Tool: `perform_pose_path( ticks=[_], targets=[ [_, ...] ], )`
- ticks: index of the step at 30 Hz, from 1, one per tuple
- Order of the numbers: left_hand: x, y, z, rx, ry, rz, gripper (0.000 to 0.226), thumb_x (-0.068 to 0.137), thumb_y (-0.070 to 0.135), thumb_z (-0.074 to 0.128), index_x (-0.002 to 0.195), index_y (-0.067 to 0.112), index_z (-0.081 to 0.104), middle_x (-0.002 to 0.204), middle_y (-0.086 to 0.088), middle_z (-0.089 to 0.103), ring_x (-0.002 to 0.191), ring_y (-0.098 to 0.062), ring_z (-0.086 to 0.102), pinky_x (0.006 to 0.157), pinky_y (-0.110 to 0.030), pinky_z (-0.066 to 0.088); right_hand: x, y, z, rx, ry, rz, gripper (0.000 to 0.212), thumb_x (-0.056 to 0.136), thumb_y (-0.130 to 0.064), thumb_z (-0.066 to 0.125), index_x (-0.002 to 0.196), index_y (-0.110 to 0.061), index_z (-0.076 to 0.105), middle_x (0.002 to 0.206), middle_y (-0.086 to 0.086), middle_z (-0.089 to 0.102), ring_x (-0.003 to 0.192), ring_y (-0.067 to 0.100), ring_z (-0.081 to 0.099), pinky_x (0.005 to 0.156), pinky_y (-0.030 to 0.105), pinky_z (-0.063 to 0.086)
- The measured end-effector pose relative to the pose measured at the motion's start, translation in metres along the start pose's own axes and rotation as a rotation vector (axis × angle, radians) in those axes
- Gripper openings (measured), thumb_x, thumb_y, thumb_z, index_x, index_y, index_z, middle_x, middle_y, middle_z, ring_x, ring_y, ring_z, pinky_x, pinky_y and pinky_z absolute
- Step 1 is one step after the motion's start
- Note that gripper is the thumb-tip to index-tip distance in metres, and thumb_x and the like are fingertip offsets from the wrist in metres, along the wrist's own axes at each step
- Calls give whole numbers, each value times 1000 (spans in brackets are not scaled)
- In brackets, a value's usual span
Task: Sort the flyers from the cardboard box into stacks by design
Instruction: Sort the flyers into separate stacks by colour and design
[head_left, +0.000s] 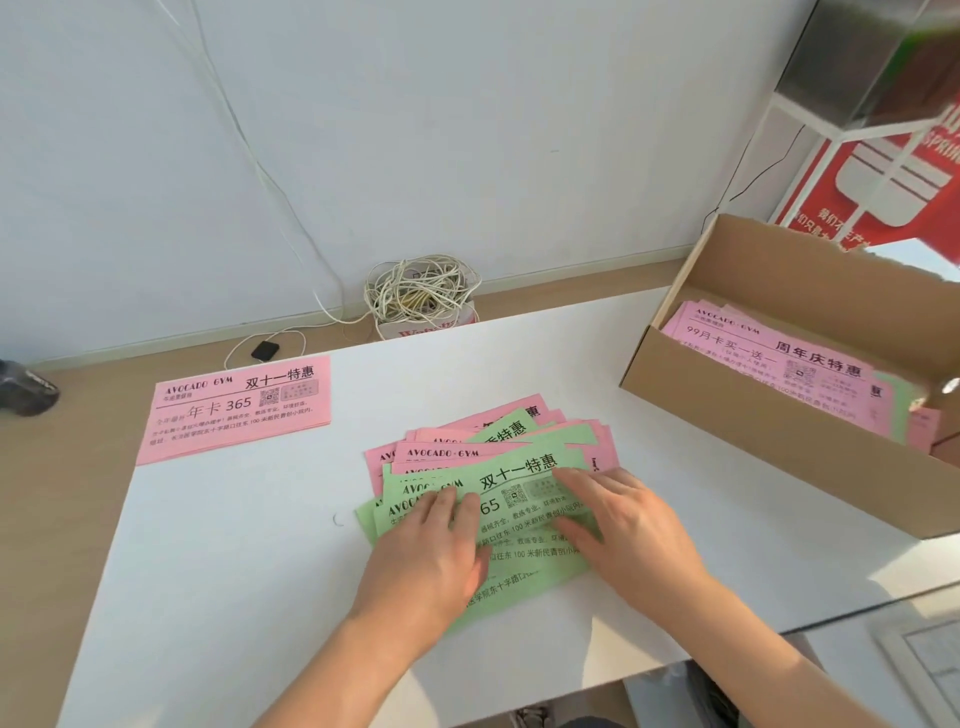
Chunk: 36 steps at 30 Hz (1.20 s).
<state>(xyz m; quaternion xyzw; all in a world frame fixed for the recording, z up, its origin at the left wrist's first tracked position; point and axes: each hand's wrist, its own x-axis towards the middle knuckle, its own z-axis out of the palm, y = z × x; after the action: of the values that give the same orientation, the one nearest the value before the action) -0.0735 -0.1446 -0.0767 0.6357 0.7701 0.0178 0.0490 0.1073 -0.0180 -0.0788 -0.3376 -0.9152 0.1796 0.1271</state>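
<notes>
Under the left hand (441, 551) and right hand (623, 525), both pressing flat, sits a mixed pile of green and pink flyers (519, 465), and thin sheets may stick together, so a pink one could sneak in with the greens.

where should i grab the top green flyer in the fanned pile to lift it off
Probably its far right corner, coming in from the right. The top green flyer lies flat on the fanned pile, so there is nothing to wrap; that corner juts over the pink flyers just beyond the right hand, whose fingers could slide it loose and pinch it.
</notes>
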Motion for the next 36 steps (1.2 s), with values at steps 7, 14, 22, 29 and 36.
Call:
perform_pose_path(
  ticks=[7,14,22,29,36],
  targets=[
    [-2,-11,-16,-237,113,-169,57,89,8,46,143,24,35,71,2,64,51,-22,55,49,-31,39,1,9,-14,391,-133,161,79,76,-53,72,141,-42,29,128,-25,35,114,2,42,92,22,40],
    [-9,-27,-21,-475,86,6,71,97,11,38,131,70,20,143,29,32,55,-10,52,56,-24,47,-6,3,-23,-93,-343,-106,73,84,-50,63,146,-39,26,155,-6,22,140,17,26,109,32,33],
    [-6,-22,-11,49,193,309,61,64,56,74,107,15,64,87,-1,63,64,-16,59,42,-21,43,11,11,-37,-24,-402,-84,54,87,-45,61,138,-36,45,149,-17,35,135,10,35,108,25,30],
    [-6,-22,-16,-221,145,110,18,89,29,39,84,22,54,62,8,55,49,-19,52,39,-27,43,8,25,-33,678,-292,168,84,68,-41,80,132,-49,27,128,-17,45,111,-5,50,91,26,52],
    [-1,-27,-22,-475,101,-232,14,91,35,58,82,25,59,58,7,57,56,-11,51,59,-17,37,3,26,-19,516,-131,200,67,80,-16,75,128,-49,41,116,-20,55,103,3,54,81,30,53]
  ],
)
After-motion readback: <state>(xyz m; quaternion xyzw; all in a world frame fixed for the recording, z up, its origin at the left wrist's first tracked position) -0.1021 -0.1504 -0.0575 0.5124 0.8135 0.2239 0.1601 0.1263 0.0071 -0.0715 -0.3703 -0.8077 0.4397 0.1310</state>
